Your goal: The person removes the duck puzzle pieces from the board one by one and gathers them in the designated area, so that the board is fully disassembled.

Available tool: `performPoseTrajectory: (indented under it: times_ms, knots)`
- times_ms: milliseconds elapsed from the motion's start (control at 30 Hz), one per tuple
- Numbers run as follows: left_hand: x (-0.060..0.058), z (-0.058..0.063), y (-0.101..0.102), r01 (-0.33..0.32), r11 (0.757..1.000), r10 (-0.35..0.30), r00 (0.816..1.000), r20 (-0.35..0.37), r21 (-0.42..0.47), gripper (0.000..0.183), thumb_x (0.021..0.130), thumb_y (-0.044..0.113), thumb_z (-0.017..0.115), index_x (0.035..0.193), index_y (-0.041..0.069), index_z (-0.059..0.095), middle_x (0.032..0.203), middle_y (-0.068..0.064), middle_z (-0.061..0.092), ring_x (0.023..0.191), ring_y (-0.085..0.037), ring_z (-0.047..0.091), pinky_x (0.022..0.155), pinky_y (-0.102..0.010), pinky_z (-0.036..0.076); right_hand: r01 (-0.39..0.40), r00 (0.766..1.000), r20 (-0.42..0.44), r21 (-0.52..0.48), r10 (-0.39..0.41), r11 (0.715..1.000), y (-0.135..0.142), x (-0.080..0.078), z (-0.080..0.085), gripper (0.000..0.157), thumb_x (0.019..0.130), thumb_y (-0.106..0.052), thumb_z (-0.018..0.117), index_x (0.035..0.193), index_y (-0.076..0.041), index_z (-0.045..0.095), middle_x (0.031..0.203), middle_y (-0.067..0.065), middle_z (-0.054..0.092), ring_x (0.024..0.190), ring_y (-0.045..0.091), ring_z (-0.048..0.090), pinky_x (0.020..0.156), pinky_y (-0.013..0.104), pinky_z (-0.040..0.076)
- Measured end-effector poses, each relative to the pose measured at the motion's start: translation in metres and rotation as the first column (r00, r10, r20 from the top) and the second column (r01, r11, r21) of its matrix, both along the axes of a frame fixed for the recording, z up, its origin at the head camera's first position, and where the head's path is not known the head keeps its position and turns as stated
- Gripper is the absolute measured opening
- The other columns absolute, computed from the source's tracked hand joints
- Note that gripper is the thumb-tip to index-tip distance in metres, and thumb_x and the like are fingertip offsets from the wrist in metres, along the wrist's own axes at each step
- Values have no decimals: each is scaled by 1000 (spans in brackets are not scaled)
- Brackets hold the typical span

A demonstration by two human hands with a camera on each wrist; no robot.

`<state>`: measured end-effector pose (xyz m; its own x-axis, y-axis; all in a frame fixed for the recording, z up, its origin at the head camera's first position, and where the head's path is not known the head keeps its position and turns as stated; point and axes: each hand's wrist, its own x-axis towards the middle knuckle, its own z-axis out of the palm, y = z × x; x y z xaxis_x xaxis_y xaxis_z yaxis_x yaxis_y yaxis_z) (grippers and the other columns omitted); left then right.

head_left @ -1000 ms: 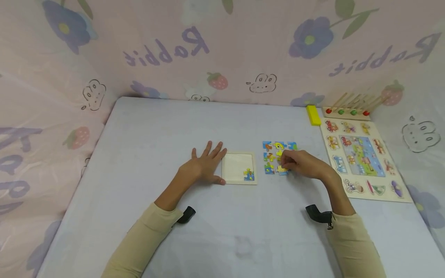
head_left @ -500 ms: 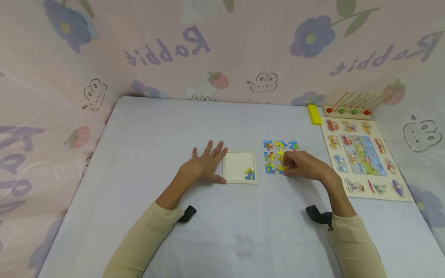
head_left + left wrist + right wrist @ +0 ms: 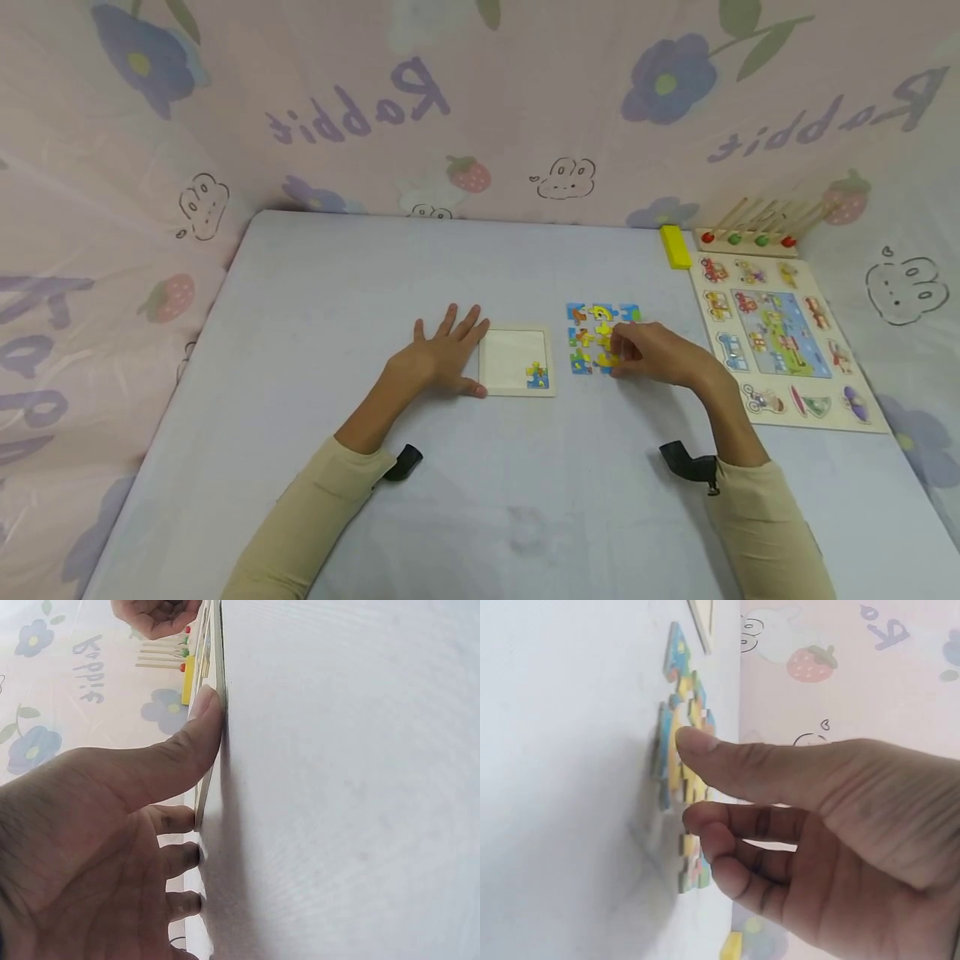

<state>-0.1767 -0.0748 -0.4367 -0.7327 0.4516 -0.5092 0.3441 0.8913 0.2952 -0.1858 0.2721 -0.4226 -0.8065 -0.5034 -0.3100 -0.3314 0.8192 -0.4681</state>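
My left hand (image 3: 442, 358) lies with fingers spread at the left edge of a shallow wooden puzzle tray (image 3: 510, 392). In the left wrist view its thumb (image 3: 206, 731) rests against the tray's edge. One puzzle piece (image 3: 537, 377) sits in the tray's lower right corner. Right of the tray, several colourful puzzle pieces (image 3: 581, 337) lie in rows on the table. My right hand (image 3: 652, 354) is bent over their right side, with thumb and fingertips pinching a blue and yellow puzzle piece (image 3: 665, 746) of the bottom row, low over the table. The hand hides the pieces beneath it.
At the right lies a large wooden picture board (image 3: 716, 342) with vehicle and toy pictures. Behind it stands a wooden rack (image 3: 742, 242) with upright sticks and red and green beads, beside a yellow block (image 3: 675, 247). Patterned fabric (image 3: 510, 108) walls enclose the table.
The bottom-row piece at my right fingers has shifted slightly up and straightened among the others. My right hand has moved slightly toward the right; my left hand stays at the tray.
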Motion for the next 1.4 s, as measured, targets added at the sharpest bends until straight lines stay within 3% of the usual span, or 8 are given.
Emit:
performPoseTrajectory:
  times_ms: [467, 967, 1400]
  knots:
    - [0, -1, 1, -4, 1000, 4, 1000, -3, 1, 113, 91, 55, 75, 170, 19, 4, 178, -3, -14, 165, -34, -15, 126, -76, 6, -77, 997, -11, -68, 77, 995, -32, 8, 12, 21, 93, -10, 78, 110, -3, 69, 82, 0, 58, 79, 13, 52, 68, 24, 44]
    - [-1, -1, 1, -3, 1000, 2, 1000, -7, -12, 114, 91, 59, 74, 170, 21, 2, 177, -1, -15, 165, -34, -15, 126, -76, 6, -162, 987, -6, -64, 162, 985, -81, 13, -4, 37, 94, -14, 78, 128, -4, 69, 85, 0, 56, 79, 12, 51, 71, 23, 41]
    - [-1, -3, 0, -4, 1000, 4, 1000, 0, 0, 113, 91, 58, 74, 170, 21, 2, 177, -2, -16, 165, -34, -16, 126, -76, 5, -158, 987, -22, -47, 157, 986, -89, 15, -9, 34, 88, -11, 84, 117, -3, 67, 87, 3, 57, 82, 12, 50, 73, 24, 42]
